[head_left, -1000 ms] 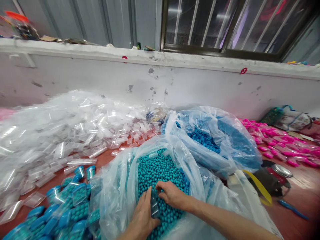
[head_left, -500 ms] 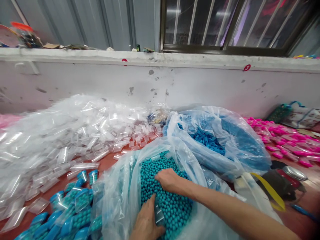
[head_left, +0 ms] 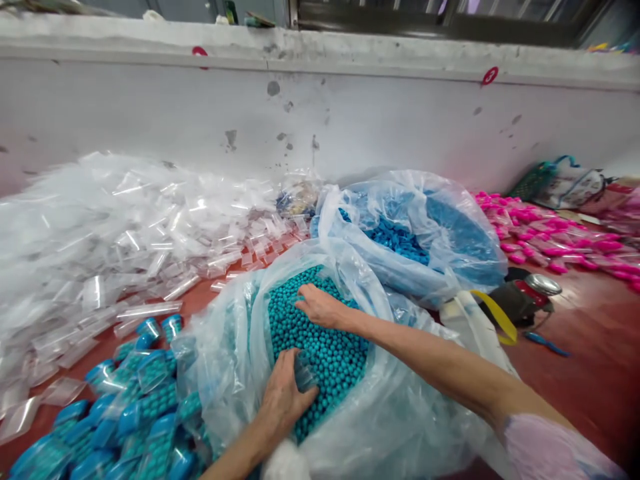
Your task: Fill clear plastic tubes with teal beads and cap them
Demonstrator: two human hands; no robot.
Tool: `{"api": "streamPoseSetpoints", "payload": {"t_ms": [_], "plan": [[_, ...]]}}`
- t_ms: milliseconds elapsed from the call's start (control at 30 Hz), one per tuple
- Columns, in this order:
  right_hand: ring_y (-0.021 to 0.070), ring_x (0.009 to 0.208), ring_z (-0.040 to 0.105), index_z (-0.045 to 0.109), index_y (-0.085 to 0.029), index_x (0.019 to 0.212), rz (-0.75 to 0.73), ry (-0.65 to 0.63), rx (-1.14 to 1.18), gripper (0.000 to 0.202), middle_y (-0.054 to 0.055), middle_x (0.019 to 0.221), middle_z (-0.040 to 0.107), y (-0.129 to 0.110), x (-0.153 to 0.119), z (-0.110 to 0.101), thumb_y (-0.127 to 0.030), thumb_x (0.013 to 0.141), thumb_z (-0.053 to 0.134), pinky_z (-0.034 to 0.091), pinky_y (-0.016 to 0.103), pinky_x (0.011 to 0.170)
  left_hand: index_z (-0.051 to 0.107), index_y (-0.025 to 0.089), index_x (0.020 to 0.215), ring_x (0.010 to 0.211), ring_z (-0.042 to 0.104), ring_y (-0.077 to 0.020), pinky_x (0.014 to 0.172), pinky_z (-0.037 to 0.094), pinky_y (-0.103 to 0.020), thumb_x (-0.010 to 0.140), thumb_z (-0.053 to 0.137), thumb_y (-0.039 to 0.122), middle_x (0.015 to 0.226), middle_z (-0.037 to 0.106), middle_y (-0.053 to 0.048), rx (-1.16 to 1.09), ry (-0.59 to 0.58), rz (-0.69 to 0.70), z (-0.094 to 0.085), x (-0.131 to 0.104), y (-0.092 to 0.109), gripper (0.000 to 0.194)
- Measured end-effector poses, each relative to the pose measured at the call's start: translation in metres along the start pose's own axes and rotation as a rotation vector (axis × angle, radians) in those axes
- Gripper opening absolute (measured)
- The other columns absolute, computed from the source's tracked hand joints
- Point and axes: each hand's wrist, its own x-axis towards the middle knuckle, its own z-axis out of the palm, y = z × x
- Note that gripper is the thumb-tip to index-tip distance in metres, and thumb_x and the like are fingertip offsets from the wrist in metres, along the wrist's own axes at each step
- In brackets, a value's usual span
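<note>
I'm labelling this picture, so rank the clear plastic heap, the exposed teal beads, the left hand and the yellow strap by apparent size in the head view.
1. Clear plastic heap
2. Exposed teal beads
3. Left hand
4. Yellow strap
Apparent size only; depths differ.

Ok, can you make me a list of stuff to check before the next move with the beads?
1. Left grip has the tube: ok, its fingers and thumb are around it.
2. Tube filled: cannot tell, too blurred.
3. Right grip at the beads: ok, its fingers are curled over them.
4. Beads in right grip: cannot tell, its fingertips are hard to see.
5. Bag open: ok, its mouth spreads around the beads.
</note>
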Motion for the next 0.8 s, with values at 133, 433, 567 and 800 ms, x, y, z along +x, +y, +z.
{"api": "streamPoseSetpoints", "payload": {"t_ms": [133,433,567,800], "plan": [[0.0107,0.064,0.055,0.059,-0.016,0.090,-0.021,-0.049,0.441,0.014,0.000,0.078,0.062,-0.001,-0.043,0.015,-0.017,0.081,0.048,0.045,0.021,0.064,0.043,0.015,0.108,0.122,0.038,-0.0291,0.100,0.033,-0.048,0.061,0.057,0.025,0.130,0.038,-0.016,-0.044,0.174,0.097,0.008,0.003,-0.008,0.050],[0.0153,0.075,0.059,0.067,-0.020,0.087,0.007,0.011,0.455,0.027,0.002,0.079,0.067,-0.003,-0.069,0.042,-0.016,0.080,0.041,0.043,0.024,0.070,0.025,0.010,0.129,0.113,0.047,-0.0263,0.097,0.036,-0.040,0.055,0.060,0.018,0.120,0.050,-0.016,-0.201,0.019,-0.035,0.002,0.010,0.002,0.083],[0.0142,0.068,0.058,0.067,-0.019,0.084,0.079,-0.013,0.639,0.027,0.001,0.072,0.064,-0.002,-0.069,0.045,-0.015,0.077,0.041,0.045,0.025,0.067,0.023,0.012,0.132,0.113,0.047,-0.0268,0.096,0.036,-0.038,0.050,0.063,0.018,0.121,0.050,-0.014,-0.242,-0.097,-0.153,-0.005,0.012,0.012,0.091],[0.0087,0.054,0.052,0.061,-0.012,0.083,0.479,-0.138,1.272,0.023,-0.002,0.065,0.054,-0.006,-0.068,0.041,-0.010,0.066,0.046,0.045,0.021,0.050,0.035,0.013,0.119,0.088,0.057,-0.0211,0.080,0.045,-0.033,0.056,0.060,0.023,0.103,0.057,-0.010,-0.262,-0.084,-0.093,-0.010,0.007,0.031,0.069]]}}
